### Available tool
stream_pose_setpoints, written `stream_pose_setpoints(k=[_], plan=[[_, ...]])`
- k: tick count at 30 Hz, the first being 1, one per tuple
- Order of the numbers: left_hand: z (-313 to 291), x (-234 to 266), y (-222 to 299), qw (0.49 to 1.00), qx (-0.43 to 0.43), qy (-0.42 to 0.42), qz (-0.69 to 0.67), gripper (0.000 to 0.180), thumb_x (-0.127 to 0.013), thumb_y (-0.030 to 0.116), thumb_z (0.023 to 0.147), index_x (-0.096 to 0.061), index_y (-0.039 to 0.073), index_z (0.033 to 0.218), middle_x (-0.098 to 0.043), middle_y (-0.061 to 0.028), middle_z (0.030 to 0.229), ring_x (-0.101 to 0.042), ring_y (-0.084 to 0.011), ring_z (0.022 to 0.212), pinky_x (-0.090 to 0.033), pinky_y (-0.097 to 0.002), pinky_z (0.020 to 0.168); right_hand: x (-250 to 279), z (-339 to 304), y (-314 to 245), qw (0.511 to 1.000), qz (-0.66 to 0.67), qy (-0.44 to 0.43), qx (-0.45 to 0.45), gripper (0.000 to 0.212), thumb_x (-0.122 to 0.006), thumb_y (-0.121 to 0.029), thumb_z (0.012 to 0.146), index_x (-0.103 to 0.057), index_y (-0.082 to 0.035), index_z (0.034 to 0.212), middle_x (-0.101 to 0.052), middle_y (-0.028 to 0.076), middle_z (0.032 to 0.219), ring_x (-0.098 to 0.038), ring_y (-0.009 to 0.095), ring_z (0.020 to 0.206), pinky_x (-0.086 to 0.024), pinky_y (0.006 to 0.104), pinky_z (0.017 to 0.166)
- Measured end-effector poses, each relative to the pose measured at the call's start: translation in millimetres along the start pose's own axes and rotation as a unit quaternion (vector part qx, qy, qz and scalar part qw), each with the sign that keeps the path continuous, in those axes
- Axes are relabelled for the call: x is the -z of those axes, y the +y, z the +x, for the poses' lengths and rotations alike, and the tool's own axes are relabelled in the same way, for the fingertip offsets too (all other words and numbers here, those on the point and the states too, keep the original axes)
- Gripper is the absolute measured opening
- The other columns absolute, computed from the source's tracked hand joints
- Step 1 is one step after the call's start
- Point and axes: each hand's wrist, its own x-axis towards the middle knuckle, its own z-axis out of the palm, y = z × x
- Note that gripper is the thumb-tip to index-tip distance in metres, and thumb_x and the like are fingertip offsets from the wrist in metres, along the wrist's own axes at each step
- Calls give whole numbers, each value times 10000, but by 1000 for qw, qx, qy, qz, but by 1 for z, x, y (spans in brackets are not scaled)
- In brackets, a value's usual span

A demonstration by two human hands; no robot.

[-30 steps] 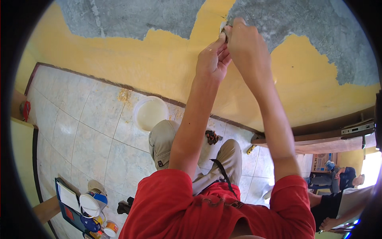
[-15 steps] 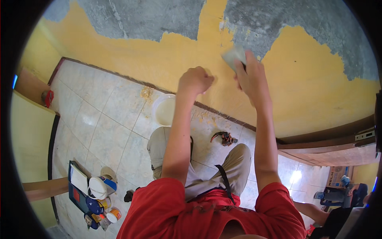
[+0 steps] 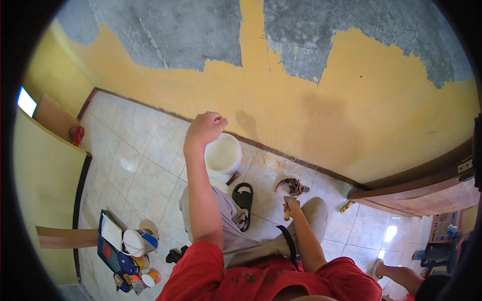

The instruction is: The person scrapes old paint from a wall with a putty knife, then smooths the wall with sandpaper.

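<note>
My right hand (image 3: 295, 204) is lowered beside my right knee, closed around a scraper (image 3: 286, 214) with a yellowish handle and a small part of its blade showing. My left hand (image 3: 203, 131) is raised in front of the wall, above the bucket's far left rim. Its fingers are curled together, and whatever they may hold is hidden. Ahead stands the wall (image 3: 281, 113), painted yellow below, with large bare grey patches (image 3: 301, 37) of ragged outline above. A white bucket (image 3: 237, 166) with a pale inside sits on the floor near its foot.
Yellow flakes (image 3: 268, 161) lie along the skirting. A dark-and-orange bundle (image 3: 293, 187), a black sandal (image 3: 243, 200) and a yellow object (image 3: 346, 206) are on the tiles. Several paint tubs (image 3: 134, 243) stand at left. A wooden door (image 3: 416, 198) juts in at right; another person's leg (image 3: 401, 276) shows lower right.
My right hand has come down from the wall to beside my knee, bringing the scraper along. The left hand has shifted left and lower, still closed. The whole view has shifted somewhat.
</note>
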Motion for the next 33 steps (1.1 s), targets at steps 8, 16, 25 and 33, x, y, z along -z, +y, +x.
stream_pose_setpoints(k=[8, 16, 25, 33], plan=[[12, -52, 32, 986, -116, -118, -15, 321, -632, 305, 887, -659, 52, 1083, -693, -105, 895, -652, -162, 661, -513, -306, 646, 11, 54, 0, 990, 11, -58, 131, 176, -503, -223, 882, -579, -69, 918, -563, 110, 639, -495, 206, 392, -422, 339, 341], [-32, -68, 34, 961, -102, -249, 60, 392, -604, 327, 932, -594, 76, 1233, -689, -113, 1011, -661, -165, 814, -509, -329, 770, -115, -33, -26, 928, -177, -172, 278, 239, -571, -211, 860, -567, -12, 991, -649, 132, 698, -609, 210, 500, -486, 339, 472], [-12, -32, 86, 935, -160, -279, 147, 378, -587, 340, 948, -606, 83, 1225, -685, -82, 1025, -652, -152, 816, -502, -319, 782, -156, -67, -53, 889, -182, -191, 374, 203, -566, -164, 886, -532, 5, 993, -635, 120, 683, -585, 165, 481, -453, 311, 421], [49, -41, 93, 886, -425, -176, -55, 294, -562, 282, 971, -643, 46, 1127, -670, -57, 869, -614, -123, 774, -488, -261, 721, -97, -154, -115, 932, -40, -169, 319, 193, -534, -191, 953, -542, -10, 1017, -593, 63, 666, -503, 111, 462, -393, 272, 396]])
